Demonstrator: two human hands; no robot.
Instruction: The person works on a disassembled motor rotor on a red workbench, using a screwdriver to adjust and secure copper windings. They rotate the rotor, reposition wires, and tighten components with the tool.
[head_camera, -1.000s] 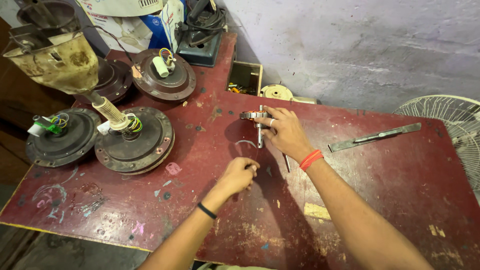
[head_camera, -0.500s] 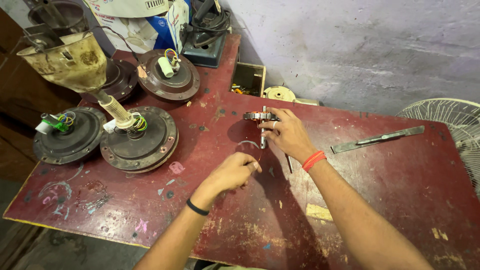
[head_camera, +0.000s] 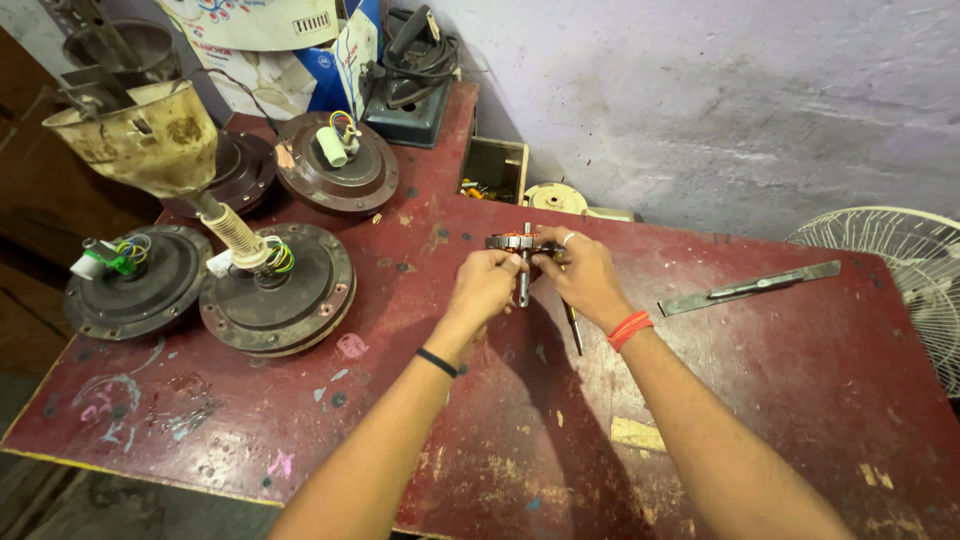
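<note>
Both my hands meet over the red table (head_camera: 760, 400): my left hand (head_camera: 487, 285) and right hand (head_camera: 580, 272) are closed on a small stator (head_camera: 513, 243) with its shaft (head_camera: 524, 285) pointing down, held just above the tabletop. A screwdriver (head_camera: 573, 328) lies under my right wrist. Fan motors (head_camera: 280, 290) sit well off to my left.

A white and blue cardboard box (head_camera: 275, 45) stands at the far edge of the table (head_camera: 780, 420), just left of the dark machine (head_camera: 410, 85).
</note>
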